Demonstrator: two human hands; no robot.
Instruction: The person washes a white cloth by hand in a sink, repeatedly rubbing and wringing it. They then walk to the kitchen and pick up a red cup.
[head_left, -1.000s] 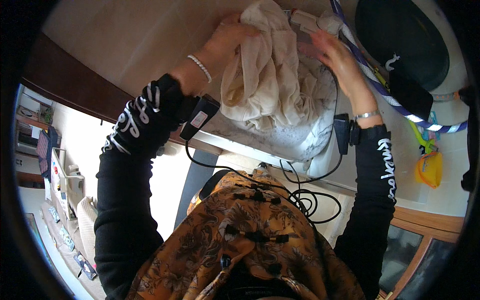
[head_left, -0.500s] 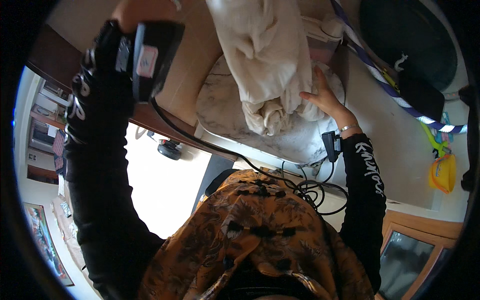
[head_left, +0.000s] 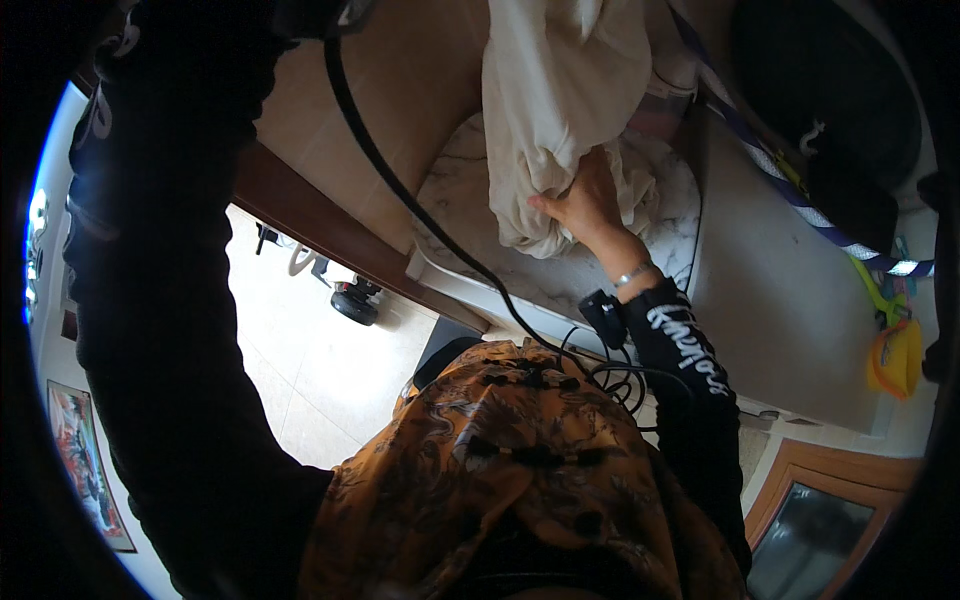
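Observation:
A long cream cloth (head_left: 560,80) hangs down from the upper edge, its lower folds bunched on a round-cornered marble-patterned surface (head_left: 450,190). My right hand (head_left: 595,205) is closed on the cloth's lower part, thumb on the near side and fingers tucked into the folds. A silvery bracelet (head_left: 636,272) circles that wrist, and a small black box (head_left: 604,318) sits beside it. My left arm (head_left: 170,250), in a black sleeve, reaches up past the upper left edge. The left hand itself is out of the picture; part of a black device (head_left: 310,18) shows near it.
A black cable (head_left: 400,190) runs from the upper left down to coils at my waist. On the right are a purple-and-white striped hose (head_left: 790,190), a yellow scoop (head_left: 893,360) and a dark round basin (head_left: 830,90). A wheeled object (head_left: 355,300) stands on the floor at left.
My right hand has gone from open beside the cloth to gripping its lower folds. My left hand has risen out of view, and the cloth has shifted right in the picture.

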